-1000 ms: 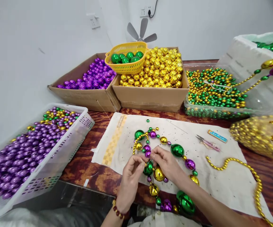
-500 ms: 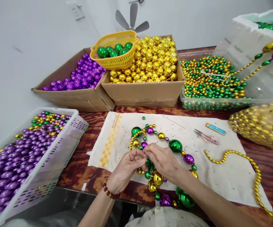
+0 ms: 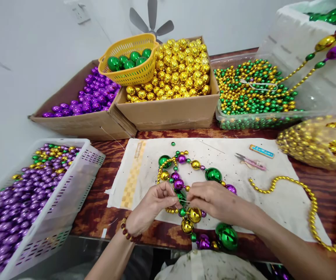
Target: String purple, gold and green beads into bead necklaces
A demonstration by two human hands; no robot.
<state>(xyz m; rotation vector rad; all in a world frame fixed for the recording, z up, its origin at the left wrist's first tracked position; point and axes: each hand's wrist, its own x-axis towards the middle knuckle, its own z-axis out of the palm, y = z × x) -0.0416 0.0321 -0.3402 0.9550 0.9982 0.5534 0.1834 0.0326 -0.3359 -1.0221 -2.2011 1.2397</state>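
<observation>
My left hand [image 3: 163, 198] and my right hand [image 3: 205, 198] are close together over the white cloth [image 3: 144, 179], fingers pinched. A thin pale thread [image 3: 184, 201] stretches between their fingertips. Around and beneath them lies a bead necklace [image 3: 195, 214] of purple, green and gold balls, partly hidden by my hands. Its lower end, with a large green ball [image 3: 226, 236], hangs near the table edge. On the cloth to the right lie pink-handled thread snips [image 3: 251, 161] and a small blue packet [image 3: 261, 151]. A needle-like wire [image 3: 211, 146] and a loose green bead [image 3: 173, 144] lie further back.
Cardboard boxes of purple balls [image 3: 93, 93] and gold balls [image 3: 182, 70] stand behind, a yellow basket [image 3: 128, 77] on top. A white crate [image 3: 82, 155] of beads is at left. At right are a clear bin [image 3: 261, 116], a bag of gold beads [image 3: 304, 142] and a gold bead strand [image 3: 312, 206].
My hands have moved apart slightly and lower, the right one shifting right, and thread now shows between them. The camera view has shifted a little.
</observation>
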